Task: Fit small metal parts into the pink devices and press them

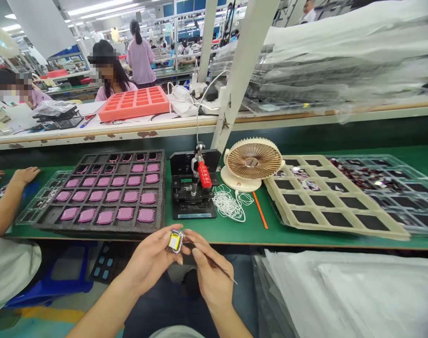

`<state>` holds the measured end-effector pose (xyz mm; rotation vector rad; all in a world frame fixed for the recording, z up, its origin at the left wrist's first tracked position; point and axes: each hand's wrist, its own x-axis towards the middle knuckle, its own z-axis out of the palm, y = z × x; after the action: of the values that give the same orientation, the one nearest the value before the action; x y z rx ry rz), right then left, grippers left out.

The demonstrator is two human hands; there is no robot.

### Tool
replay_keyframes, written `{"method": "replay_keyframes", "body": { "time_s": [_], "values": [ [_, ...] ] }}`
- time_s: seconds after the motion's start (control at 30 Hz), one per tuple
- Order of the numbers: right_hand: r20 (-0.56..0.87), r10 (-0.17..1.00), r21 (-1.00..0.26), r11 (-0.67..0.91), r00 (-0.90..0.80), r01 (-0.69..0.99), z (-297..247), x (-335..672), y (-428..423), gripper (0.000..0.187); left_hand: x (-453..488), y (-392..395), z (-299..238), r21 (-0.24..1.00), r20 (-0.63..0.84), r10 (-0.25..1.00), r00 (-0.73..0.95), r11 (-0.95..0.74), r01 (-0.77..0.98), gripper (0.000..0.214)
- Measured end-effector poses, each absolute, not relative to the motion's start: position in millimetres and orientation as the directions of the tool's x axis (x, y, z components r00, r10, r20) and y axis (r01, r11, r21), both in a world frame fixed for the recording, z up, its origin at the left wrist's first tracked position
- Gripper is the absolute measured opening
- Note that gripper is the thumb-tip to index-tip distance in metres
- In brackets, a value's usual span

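Observation:
My left hand is closed on a small watch case, held up in front of the bench edge. Its open side shows a yellow and white inner part inside a shiny rim. A thin, dark, pointed hand tool lies in my right hand, pinched between thumb and fingers. The tool's working end reaches the right edge of the case; whether it touches is too small to tell. Beyond my hands a black foam tray holds several pink-purple watch cases and some dark-faced ones at the back.
A black clamp press with a red handle stands mid-bench, beside a cream fan, a coiled white cable and an orange stick. Compartment trays lie right. At left is a co-worker's arm. Plastic sheeting hangs front right.

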<state>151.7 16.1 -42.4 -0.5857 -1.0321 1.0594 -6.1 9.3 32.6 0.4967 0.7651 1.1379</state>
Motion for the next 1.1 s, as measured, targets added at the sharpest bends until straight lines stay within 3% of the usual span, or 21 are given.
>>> {"method": "replay_keyframes", "body": {
  "time_s": [0.13,0.2,0.27,0.37,0.47,0.57,0.63,0.7,0.83,0.97,1.1],
  "values": [
    [0.132,0.933,-0.795,0.301,0.334,-0.526,-41.0,169.9,32.7,0.015,2.1,9.1,25.3,0.698,-0.346,0.919,0.187,0.386,-0.604,0.042],
    [0.070,0.841,-0.824,0.352,0.537,-0.444,-36.3,188.9,50.9,0.021,8.8,10.1,21.6,0.696,-0.370,0.910,0.188,0.405,-0.593,0.044],
    [0.081,0.772,-0.885,0.347,0.631,-0.311,-28.8,210.3,67.2,0.028,17.1,13.6,18.1,0.694,-0.383,0.903,0.196,0.421,-0.584,0.045],
    [0.236,0.871,-0.957,0.285,0.431,-0.050,-13.6,233.7,73.8,0.025,30.3,22.4,13.7,0.702,-0.375,0.903,0.209,0.424,-0.572,0.045],
    [0.398,0.910,-0.917,0.390,0.114,0.091,0.2,238.5,60.8,0.034,38.8,29.2,10.7,0.733,-0.352,0.912,0.212,0.410,-0.542,0.047],
    [0.407,0.906,-0.881,0.424,-0.120,0.208,4.8,231.3,45.2,0.028,40.9,30.1,8.1,0.788,-0.326,0.921,0.212,0.389,-0.477,0.050],
    [0.376,0.885,-0.826,0.455,-0.275,0.333,2.2,225.0,38.7,0.035,40.5,28.4,6.2,0.835,-0.301,0.929,0.213,0.365,-0.411,0.053],
    [0.407,0.852,-0.772,0.514,-0.331,0.375,-2.6,220.8,35.8,0.034,40.0,26.4,4.2,0.862,-0.284,0.937,0.205,0.343,-0.372,0.054],
    [0.474,0.877,-0.803,0.467,-0.079,0.369,-8.9,227.8,46.4,0.024,39.7,23.3,0.5,0.824,-0.325,0.929,0.179,0.371,-0.429,0.054],
    [0.295,0.915,-0.803,0.081,0.276,0.590,-13.4,254.4,87.2,0.038,40.2,21.5,-4.2,0.763,-0.389,0.903,0.182,0.427,-0.485,0.056],
    [0.186,0.918,-0.736,-0.105,0.350,0.669,-23.7,275.1,117.4,0.033,39.6,20.0,-10.0,0.681,-0.421,0.867,0.265,0.495,-0.540,0.049]
  ]
}}
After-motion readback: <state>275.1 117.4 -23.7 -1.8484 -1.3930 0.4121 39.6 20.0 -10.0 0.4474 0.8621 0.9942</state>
